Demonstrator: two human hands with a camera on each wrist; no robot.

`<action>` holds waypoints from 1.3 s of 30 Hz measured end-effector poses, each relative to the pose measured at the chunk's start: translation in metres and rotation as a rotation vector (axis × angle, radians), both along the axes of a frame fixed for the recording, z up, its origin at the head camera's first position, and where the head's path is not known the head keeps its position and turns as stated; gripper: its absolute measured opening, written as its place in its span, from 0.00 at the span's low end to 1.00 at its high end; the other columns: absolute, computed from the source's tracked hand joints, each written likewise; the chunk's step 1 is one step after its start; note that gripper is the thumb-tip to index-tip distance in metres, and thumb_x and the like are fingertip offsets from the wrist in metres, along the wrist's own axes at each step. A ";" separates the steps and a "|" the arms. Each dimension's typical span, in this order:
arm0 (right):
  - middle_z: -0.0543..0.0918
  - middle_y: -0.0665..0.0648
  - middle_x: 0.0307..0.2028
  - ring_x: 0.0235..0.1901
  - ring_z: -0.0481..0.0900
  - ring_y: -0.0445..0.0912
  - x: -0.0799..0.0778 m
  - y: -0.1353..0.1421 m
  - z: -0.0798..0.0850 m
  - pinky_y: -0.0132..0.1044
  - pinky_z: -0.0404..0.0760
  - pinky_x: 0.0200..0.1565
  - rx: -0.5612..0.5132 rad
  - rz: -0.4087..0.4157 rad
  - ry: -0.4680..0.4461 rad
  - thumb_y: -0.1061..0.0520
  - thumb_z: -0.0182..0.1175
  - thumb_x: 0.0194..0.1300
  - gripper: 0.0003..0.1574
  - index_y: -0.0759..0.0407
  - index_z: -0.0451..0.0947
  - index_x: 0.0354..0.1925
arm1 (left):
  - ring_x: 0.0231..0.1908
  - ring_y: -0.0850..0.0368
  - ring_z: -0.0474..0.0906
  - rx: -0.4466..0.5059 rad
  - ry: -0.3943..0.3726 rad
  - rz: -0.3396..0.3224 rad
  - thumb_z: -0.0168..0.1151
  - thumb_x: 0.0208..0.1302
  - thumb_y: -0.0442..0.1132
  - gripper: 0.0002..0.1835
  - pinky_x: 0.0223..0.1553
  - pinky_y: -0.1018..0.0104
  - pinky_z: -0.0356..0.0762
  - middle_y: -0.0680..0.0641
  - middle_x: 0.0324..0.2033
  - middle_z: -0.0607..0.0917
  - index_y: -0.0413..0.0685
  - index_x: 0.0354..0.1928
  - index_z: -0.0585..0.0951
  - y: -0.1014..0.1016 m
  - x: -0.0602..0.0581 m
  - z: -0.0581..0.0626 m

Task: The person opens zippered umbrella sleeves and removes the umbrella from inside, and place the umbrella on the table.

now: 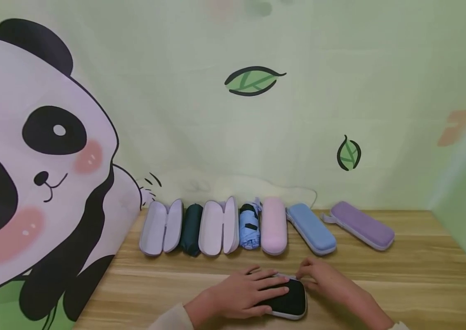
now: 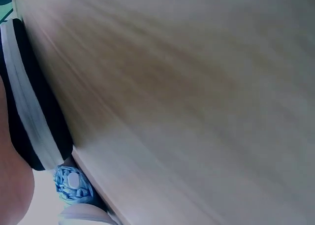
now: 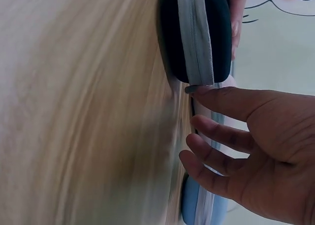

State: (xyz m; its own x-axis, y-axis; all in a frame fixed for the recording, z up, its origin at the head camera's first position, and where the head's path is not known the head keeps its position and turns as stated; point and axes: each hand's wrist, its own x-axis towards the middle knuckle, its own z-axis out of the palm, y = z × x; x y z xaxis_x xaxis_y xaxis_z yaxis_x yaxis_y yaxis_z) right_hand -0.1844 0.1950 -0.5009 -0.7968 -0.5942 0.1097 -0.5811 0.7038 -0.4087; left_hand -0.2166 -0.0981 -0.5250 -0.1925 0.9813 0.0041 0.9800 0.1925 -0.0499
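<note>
One black zippered case (image 1: pixel 296 299) lies on the desk (image 1: pixel 414 279), long axis left to right; the left hand (image 1: pixel 243 292) rests atop, fingers spread. Right hand (image 1: pixel 332 280), nearer the far right corner, case to its left, appears to pinch the zipper pull (image 3: pixel 189 89).

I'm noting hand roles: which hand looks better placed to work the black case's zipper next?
Probably the right hand: its fingers are at the zipper, while the left hand lies across the black case.
</note>
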 end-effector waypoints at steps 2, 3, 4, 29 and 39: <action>0.78 0.49 0.39 0.38 0.79 0.45 0.000 0.000 -0.001 0.41 0.80 0.41 -0.020 -0.003 -0.006 0.64 0.70 0.63 0.07 0.54 0.86 0.38 | 0.79 0.59 0.41 -0.009 -0.004 0.003 0.29 0.82 0.59 0.33 0.74 0.50 0.54 0.60 0.81 0.40 0.65 0.82 0.40 0.001 0.000 0.002; 0.78 0.48 0.39 0.37 0.79 0.44 0.000 0.000 -0.002 0.40 0.80 0.40 -0.026 -0.008 -0.011 0.64 0.69 0.63 0.07 0.53 0.85 0.37 | 0.79 0.59 0.41 -0.015 -0.007 0.004 0.30 0.82 0.59 0.33 0.74 0.50 0.54 0.60 0.81 0.39 0.65 0.82 0.40 0.001 0.001 0.002; 0.78 0.47 0.38 0.37 0.79 0.43 0.000 0.000 -0.003 0.39 0.80 0.39 -0.030 -0.009 -0.012 0.65 0.69 0.63 0.07 0.53 0.84 0.37 | 0.79 0.59 0.41 -0.019 -0.012 0.006 0.31 0.82 0.59 0.33 0.74 0.50 0.54 0.60 0.81 0.39 0.65 0.82 0.40 0.001 0.001 0.003; 0.76 0.46 0.39 0.38 0.76 0.39 -0.003 0.003 -0.008 0.38 0.79 0.40 -0.084 -0.014 -0.080 0.62 0.65 0.67 0.07 0.51 0.84 0.40 | 0.80 0.58 0.41 -0.048 -0.017 0.025 0.30 0.82 0.61 0.34 0.74 0.49 0.55 0.60 0.81 0.38 0.66 0.82 0.37 0.001 0.002 0.004; 0.73 0.50 0.43 0.42 0.75 0.44 -0.007 0.007 -0.015 0.42 0.78 0.44 -0.010 0.087 0.033 0.57 0.56 0.75 0.06 0.51 0.79 0.39 | 0.80 0.58 0.41 -0.044 -0.013 0.029 0.30 0.82 0.61 0.34 0.73 0.49 0.56 0.61 0.81 0.37 0.67 0.82 0.37 0.000 0.001 0.002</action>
